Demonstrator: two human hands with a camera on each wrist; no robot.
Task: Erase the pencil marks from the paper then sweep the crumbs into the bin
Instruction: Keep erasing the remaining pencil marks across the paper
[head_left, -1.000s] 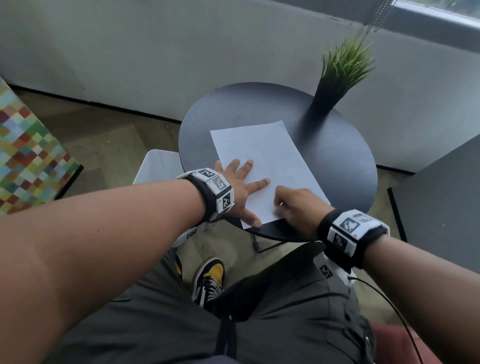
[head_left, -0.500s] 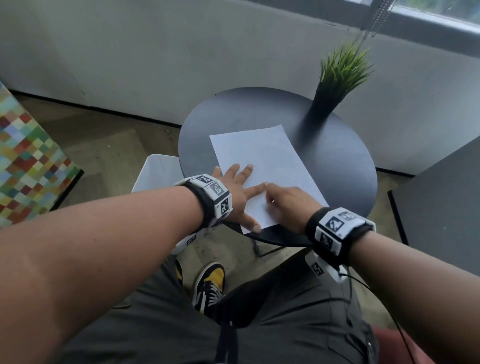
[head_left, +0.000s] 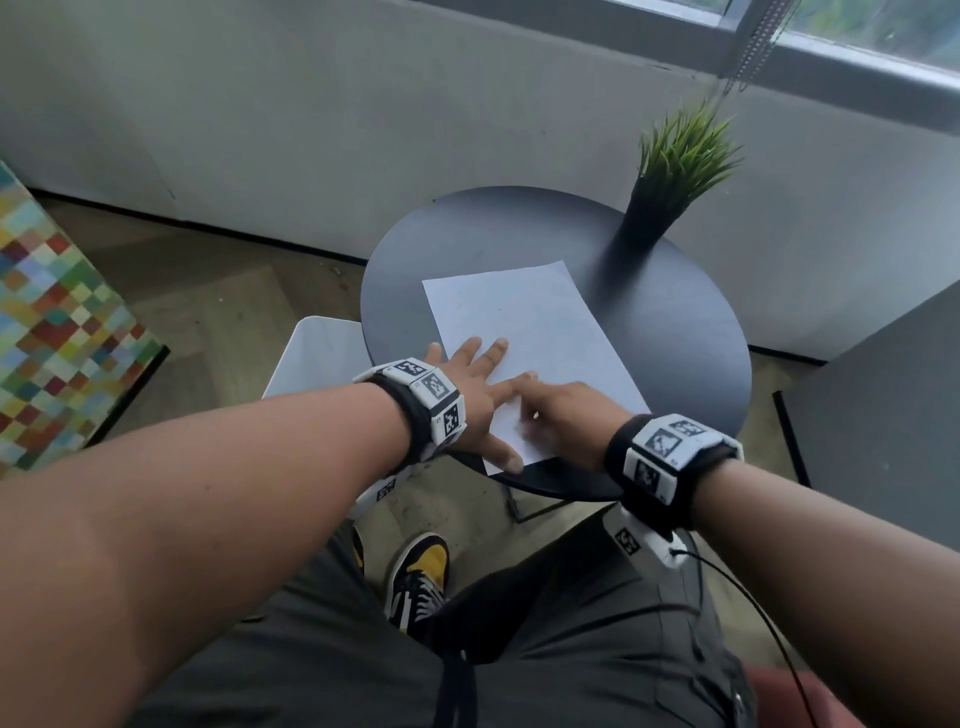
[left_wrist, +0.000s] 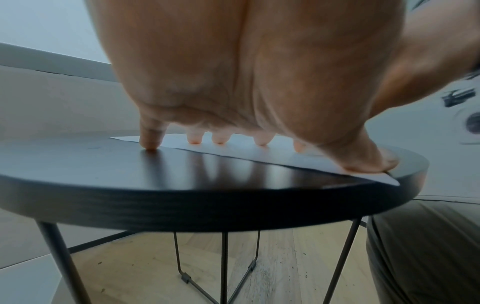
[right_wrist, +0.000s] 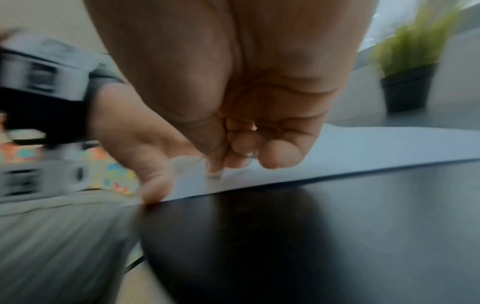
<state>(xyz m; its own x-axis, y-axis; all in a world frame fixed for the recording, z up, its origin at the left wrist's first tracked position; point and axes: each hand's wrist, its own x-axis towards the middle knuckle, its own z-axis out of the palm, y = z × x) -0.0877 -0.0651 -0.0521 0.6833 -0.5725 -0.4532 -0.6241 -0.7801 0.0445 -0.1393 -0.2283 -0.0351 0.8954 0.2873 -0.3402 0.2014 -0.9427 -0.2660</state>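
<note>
A white sheet of paper (head_left: 524, 322) lies on the round black table (head_left: 675, 338), with faint marks on it. My left hand (head_left: 480, 384) presses flat on the sheet's near left corner. Its fingers (left_wrist: 220, 139) are spread and the thumb sits at the table's edge. My right hand (head_left: 558, 410) is curled just right of it, over the near part of the paper (right_wrist: 363, 144). It pinches a small pale eraser (right_wrist: 214, 175) whose tip touches the sheet. The wrist view of it is blurred. No crumbs can be made out.
A white bin (head_left: 317, 353) stands on the floor against the table's left side. A potted grass plant (head_left: 675, 171) sits at the table's far right. A grey cabinet (head_left: 883, 415) is to the right, a chequered cushion (head_left: 57, 322) far left. My knees are below the table's near edge.
My right hand has slid left across the near part of the paper, up to the left hand's index finger. The left hand keeps pressing the same corner.
</note>
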